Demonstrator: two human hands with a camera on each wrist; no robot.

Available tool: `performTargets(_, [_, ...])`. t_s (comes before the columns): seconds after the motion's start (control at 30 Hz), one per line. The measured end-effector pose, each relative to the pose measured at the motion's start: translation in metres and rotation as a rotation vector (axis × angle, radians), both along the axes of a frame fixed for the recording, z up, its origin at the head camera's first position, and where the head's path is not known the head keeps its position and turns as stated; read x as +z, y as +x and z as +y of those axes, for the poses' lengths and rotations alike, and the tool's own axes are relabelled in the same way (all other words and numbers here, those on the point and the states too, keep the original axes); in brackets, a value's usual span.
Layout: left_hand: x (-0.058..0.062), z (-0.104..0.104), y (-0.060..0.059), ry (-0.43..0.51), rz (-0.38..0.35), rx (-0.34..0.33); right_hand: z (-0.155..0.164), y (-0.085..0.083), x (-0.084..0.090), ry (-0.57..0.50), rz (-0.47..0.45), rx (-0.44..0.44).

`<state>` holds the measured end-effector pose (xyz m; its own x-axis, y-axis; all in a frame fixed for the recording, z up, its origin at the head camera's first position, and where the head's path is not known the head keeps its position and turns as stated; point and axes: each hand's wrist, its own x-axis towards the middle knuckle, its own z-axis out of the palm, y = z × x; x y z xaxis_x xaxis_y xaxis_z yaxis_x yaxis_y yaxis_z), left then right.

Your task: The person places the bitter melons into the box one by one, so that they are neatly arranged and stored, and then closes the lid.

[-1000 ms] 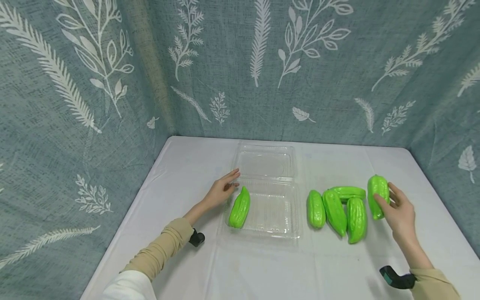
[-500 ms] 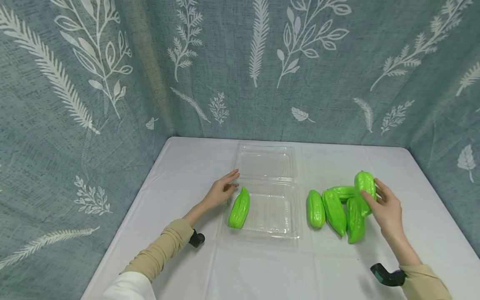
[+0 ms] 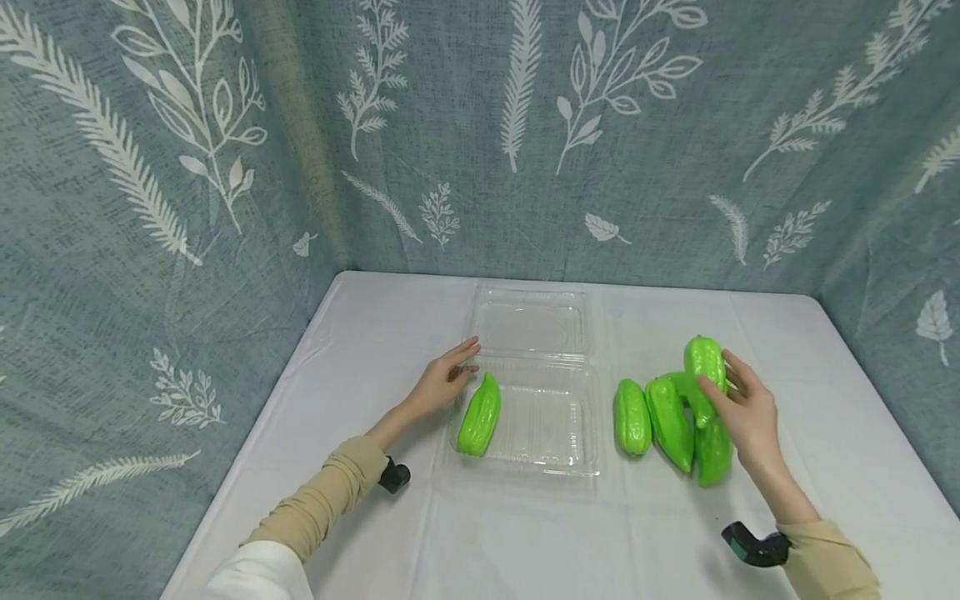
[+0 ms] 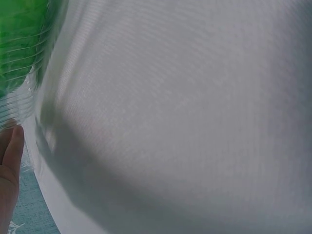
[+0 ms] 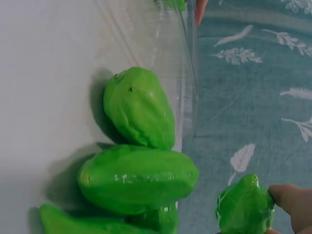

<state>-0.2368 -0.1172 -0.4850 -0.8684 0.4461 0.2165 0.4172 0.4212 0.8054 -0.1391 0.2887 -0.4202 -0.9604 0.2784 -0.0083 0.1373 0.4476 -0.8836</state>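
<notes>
My right hand [image 3: 750,412] grips a bright green, ridged bitter melon [image 3: 705,367] between thumb and fingers. It is raised above the others; in the right wrist view the held bitter melon [image 5: 246,207] shows end-on. Below and left of it lie several more, among them one bitter melon [image 3: 632,418] at the left and a pointed bitter melon [image 3: 670,423] beside it. A clear plastic container [image 3: 543,417] lies with its lid [image 3: 531,323] folded back. Inside it, at the left, rests one bitter melon [image 3: 478,417]. My left hand [image 3: 438,382], fingers extended, touches the container's left side near the hinge.
A white cloth covers the table [image 3: 525,542]. Behind and on both sides hangs a blue-green curtain [image 3: 465,125] with white leaf prints. A black wrist camera [image 3: 756,546] sits on the right wrist, another wrist camera [image 3: 393,475] on the left.
My right hand has carried the held bitter melon leftward, from right of the group to over it. The left hand and the container have stayed in place.
</notes>
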Motion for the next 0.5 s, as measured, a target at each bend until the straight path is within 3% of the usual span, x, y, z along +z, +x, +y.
performTargets(0.5, [-0.001, 0.000, -0.001, -0.004, -0.001, -0.002, -0.028, -0.006, 0.000, -0.035, 0.000, 0.079])
